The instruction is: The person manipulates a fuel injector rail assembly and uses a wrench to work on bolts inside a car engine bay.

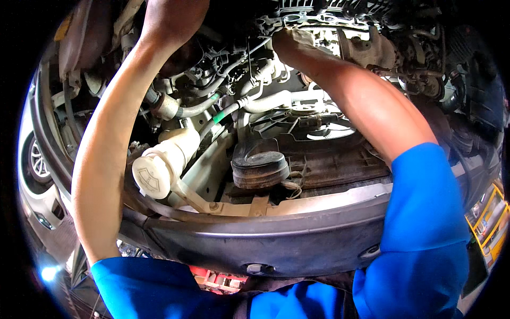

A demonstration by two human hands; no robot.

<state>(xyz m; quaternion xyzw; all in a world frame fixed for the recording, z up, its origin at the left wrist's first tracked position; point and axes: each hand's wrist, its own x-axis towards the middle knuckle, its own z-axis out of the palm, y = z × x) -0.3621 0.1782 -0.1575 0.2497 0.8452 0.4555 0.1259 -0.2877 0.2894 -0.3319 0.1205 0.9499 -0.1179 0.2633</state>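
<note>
I lean over an open engine bay with both arms stretched deep into it. My left hand (pixel 176 15) reaches the far left at the upper edge of the picture, above hoses and wiring; its fingers are cut off or in the dark. By the brightly lit engine top (pixel 324 40) is my right hand (pixel 291 43), close to a flat metal flange with holes (pixel 329 21). Its fingers point away and are hidden, so whether they hold anything does not show. A pale metal cover (pixel 372 48) sits just right of that hand.
Between my forearms lie a white washer-fluid filler cap (pixel 151 176), a coolant hose with green bands (pixel 219 117), a black round air-intake piece (pixel 260 169) and a radiator fan (pixel 324 130). The dark front bumper (pixel 255 239) runs before me. A car (pixel 42 165) stands left, a yellow rack (pixel 491 223) right.
</note>
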